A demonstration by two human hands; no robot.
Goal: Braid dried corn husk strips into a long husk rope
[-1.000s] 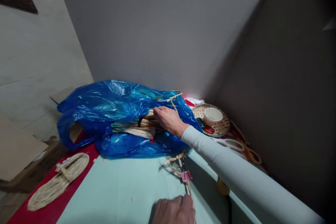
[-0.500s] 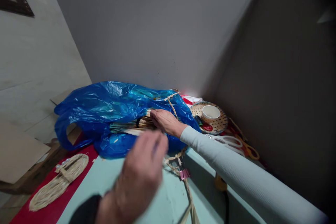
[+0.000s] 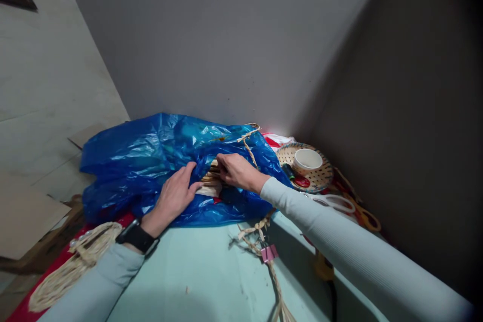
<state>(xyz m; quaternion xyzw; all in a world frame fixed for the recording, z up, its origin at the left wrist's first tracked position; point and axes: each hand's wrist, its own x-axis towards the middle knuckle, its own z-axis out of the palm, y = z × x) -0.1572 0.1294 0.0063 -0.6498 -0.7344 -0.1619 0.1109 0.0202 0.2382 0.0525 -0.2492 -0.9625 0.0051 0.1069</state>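
Observation:
A bundle of dried plant strips shows through the opening of a crumpled blue plastic bag. My right hand reaches in from the right, its fingers curled closed at the bundle's end; the fingertips are partly hidden. On the bag's left side lies my left hand, gripping the blue plastic at the opening, its thumb near the strips. A dark watch is on the left wrist. A braided strand with a pink binder clip lies in front of the bag.
Right of the bag, a woven basket holds a white cup. White-handled scissors lie beside it. At left, a coil of pale cord rests on red cloth. A grey wall stands behind.
My left hand has moved from the near foreground forward onto the bag. Blue plastic now covers more of the strips on the left. My right hand stays at the bundle.

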